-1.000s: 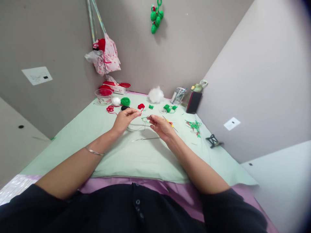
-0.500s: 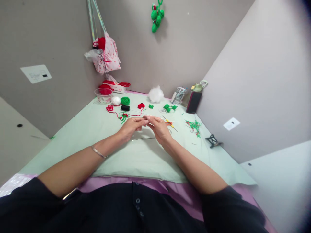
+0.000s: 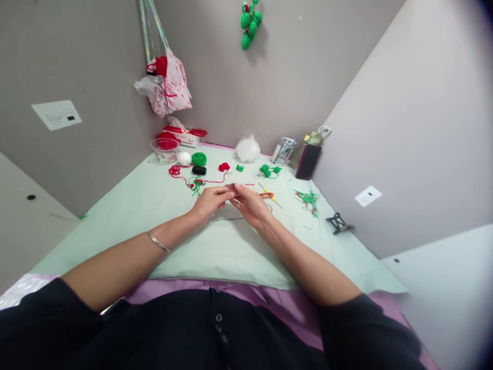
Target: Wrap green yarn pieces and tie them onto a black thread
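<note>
My left hand (image 3: 211, 202) and my right hand (image 3: 251, 204) meet over the middle of the table, fingertips pressed together. Between them is something small and dark, mostly hidden by the fingers; I cannot make out its kind. A thin dark strand (image 3: 227, 219) shows on the cloth below my hands. Just beyond my right hand lie orange-handled snips (image 3: 266, 195) and a yellow-handled crochet hook (image 3: 265, 189). Past my left hand are small green, red and white crochet pieces (image 3: 196, 183) and a black thread spool (image 3: 199, 170).
A green yarn ball (image 3: 199, 159), white stuffing (image 3: 247, 149) and a clear tub (image 3: 164, 151) stand at the back. Green crocheted pieces (image 3: 269, 170) lie behind my right hand. Green yarn scraps (image 3: 307, 199), a phone (image 3: 308, 161) and a black stand (image 3: 338, 224) are at the right.
The fingertips of my right hand have shifted slightly, and a bit more of the dark thing shows between them. The view has tilted a little. Objects on the table stay put.
</note>
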`<state>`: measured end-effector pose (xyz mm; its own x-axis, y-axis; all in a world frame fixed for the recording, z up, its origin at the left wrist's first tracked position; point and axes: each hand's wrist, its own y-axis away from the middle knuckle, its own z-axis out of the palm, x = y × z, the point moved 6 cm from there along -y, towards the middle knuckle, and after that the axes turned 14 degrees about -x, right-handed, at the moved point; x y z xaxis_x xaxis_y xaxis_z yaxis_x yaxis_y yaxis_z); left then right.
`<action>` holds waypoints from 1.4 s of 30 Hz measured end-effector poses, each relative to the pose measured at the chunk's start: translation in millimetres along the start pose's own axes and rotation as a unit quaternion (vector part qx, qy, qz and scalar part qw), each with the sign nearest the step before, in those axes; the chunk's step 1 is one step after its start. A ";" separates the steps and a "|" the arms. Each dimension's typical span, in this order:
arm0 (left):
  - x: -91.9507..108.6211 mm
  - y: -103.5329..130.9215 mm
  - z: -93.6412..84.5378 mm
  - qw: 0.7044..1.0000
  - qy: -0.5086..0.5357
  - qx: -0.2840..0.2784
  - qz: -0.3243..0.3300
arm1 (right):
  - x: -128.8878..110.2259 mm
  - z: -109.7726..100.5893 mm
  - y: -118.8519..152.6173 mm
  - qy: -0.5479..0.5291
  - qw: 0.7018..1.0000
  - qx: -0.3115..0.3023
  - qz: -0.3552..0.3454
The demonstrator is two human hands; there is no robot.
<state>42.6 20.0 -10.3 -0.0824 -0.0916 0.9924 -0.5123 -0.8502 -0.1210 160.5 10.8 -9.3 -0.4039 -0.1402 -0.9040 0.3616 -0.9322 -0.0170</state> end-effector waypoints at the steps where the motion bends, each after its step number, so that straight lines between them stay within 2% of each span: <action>1: -0.6 -0.2 -0.4 1.000 0.003 0.001 -0.002 | 0.1 0.4 0.1 0.001 1.000 -0.001 0.000; 10: 1.0 0.0 1.7 0.999 0.032 -0.020 -0.001 | -0.5 -0.9 0.2 0.006 1.000 0.010 -0.008; 17: -4.2 -2.3 3.4 0.993 0.110 -0.040 -0.007 | 1.6 3.2 0.8 0.011 1.000 0.003 -0.009; 21: -0.8 -2.1 1.8 0.990 0.128 -0.060 -0.009 | -2.2 -7.2 -2.2 0.033 0.999 0.010 -0.014; 23: 4.9 -0.9 -1.5 0.993 0.104 -0.059 -0.012 | -11.0 -19.3 -2.9 0.084 0.995 0.046 -0.032; 26: 17.7 2.2 -5.8 0.998 -0.014 -0.054 -0.014 | -32.6 -27.8 0.2 0.176 0.976 0.085 -0.092; 28: 26.4 4.4 -4.2 0.992 -0.100 -0.071 -0.009 | -44.1 -17.0 3.9 0.224 0.965 0.044 -0.130; 30: 33.3 6.6 -1.2 0.985 -0.147 -0.093 0.005 | -47.2 2.4 8.2 0.261 0.956 -0.037 -0.132; 32: 37.9 8.1 -1.4 0.981 -0.157 -0.108 0.019 | -41.3 21.4 12.5 0.292 0.944 -0.126 -0.083; 34: 39.8 8.2 -7.8 0.982 -0.153 -0.111 0.020 | -33.8 31.6 16.3 0.321 0.928 -0.190 -0.023; 37: 42.3 6.1 -27.5 0.990 -0.106 -0.095 0.021 | -36.4 24.1 16.8 0.360 0.914 -0.189 0.000; 40: 49.2 4.0 -49.3 0.994 0.059 -0.074 0.061 | -49.1 3.3 13.1 0.367 0.917 -0.153 -0.020; 42: 55.4 3.3 -60.8 0.978 0.179 -0.060 0.092 | -57.5 -10.8 10.7 0.351 0.925 -0.141 -0.028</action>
<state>-15.6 43.6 42.9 -0.4658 -0.0317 0.8843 -0.5560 -0.7670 -0.3203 196.7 12.5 37.9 0.1805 0.2501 -0.9513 0.6014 -0.7933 -0.0944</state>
